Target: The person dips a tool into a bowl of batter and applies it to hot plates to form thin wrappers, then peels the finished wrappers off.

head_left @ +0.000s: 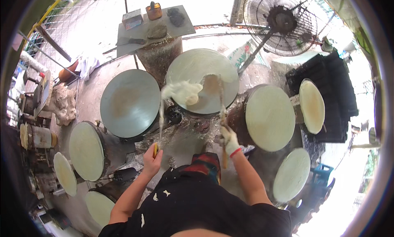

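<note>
One yellow-handled tool [161, 124] is clamped in the left grip [152, 161], a stick [222, 109] in the gloved right grip [229, 140].

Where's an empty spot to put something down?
The table has bare room right of the brown lump, below the dark lump. The gray griddle left of the batter is bare, but may be hot. Batter and two sticks crowd the middle griddle.

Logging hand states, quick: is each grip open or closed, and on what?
Left hand: closed, holding a yellow-handled tool.
Right hand, gloved: closed, holding a long stick-like tool.
</note>
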